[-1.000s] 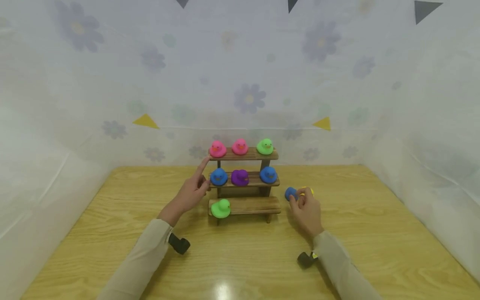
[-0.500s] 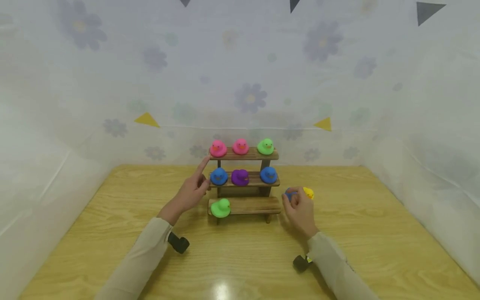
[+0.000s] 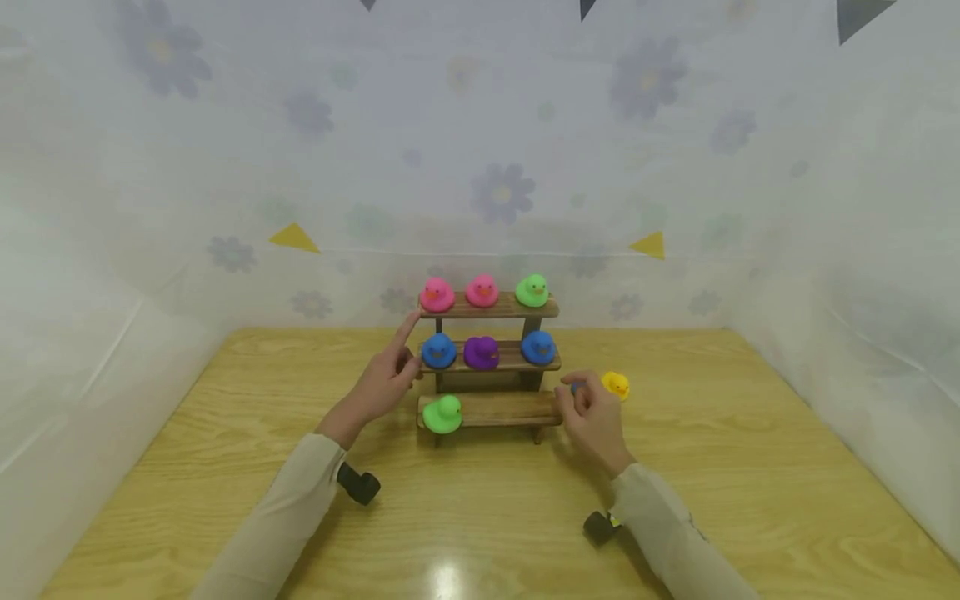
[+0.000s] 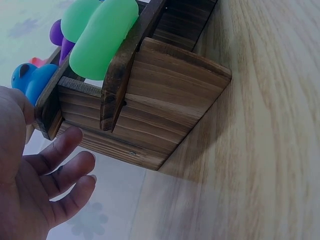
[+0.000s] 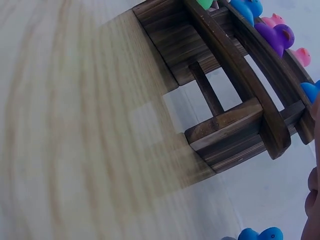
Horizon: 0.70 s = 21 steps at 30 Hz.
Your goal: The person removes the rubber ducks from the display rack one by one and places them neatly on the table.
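Observation:
A three-tier wooden display stand holds rubber ducks. My left hand is at the stand's left side, its index fingertip right at the top tier's end and the other fingers loosely bent. In the left wrist view those fingers have nothing between them. My right hand is at the stand's right side, index finger and thumb loosely bent, fingertips by the bottom tier's end. Partly hidden behind it, a blue duck rests on the table beside a yellow duck. On the bottom tier's left sits a green duck.
Two pink ducks and a light green duck line the top tier. A purple duck stands between two blue ones on the middle tier. The wooden table meets a flower-printed white sheet behind, with more sheeting at both sides.
My right hand has moved left from over the loose blue and yellow ducks to the stand's right end, uncovering the yellow one. My left hand has stayed at the stand's left side.

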Each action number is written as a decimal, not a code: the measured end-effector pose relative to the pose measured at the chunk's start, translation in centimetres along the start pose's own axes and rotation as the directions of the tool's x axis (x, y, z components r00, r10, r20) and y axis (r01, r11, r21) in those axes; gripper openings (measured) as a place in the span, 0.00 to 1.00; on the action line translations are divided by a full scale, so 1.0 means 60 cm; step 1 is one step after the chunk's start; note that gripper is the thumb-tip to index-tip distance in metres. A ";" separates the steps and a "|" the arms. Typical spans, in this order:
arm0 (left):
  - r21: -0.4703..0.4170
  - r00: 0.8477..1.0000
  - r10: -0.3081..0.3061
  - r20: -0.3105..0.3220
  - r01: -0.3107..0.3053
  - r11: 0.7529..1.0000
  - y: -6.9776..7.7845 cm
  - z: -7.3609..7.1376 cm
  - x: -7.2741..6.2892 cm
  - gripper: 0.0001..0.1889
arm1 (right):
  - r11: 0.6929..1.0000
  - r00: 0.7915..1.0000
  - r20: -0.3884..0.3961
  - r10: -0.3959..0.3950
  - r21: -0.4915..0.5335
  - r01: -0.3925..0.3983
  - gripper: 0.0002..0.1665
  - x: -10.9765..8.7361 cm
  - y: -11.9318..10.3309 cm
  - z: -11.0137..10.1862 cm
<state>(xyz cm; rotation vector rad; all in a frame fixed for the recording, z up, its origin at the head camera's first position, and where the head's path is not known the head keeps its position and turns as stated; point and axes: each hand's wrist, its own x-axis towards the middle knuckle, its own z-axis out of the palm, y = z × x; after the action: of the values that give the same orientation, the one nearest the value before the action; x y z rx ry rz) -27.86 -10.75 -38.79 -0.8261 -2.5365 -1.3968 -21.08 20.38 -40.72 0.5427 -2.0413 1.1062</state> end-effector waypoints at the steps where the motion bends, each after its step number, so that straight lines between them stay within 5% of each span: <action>1: 0.001 1.000 0.001 0.000 -0.001 1.000 0.000 0.000 0.000 0.37 | 1.000 1.000 0.000 -0.006 0.001 0.006 0.07 0.000 -0.001 0.000; 21: -0.013 1.000 -0.004 0.002 0.004 1.000 -0.001 0.000 0.001 0.37 | 0.984 0.984 0.009 -0.175 0.017 0.175 0.13 0.006 -0.032 0.021</action>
<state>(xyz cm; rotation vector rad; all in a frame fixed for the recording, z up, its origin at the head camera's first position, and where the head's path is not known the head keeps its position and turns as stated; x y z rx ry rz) -27.91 -10.74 -38.82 -0.8250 -2.5346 -1.4159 -20.55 18.27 -39.83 0.7233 -1.9536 1.0171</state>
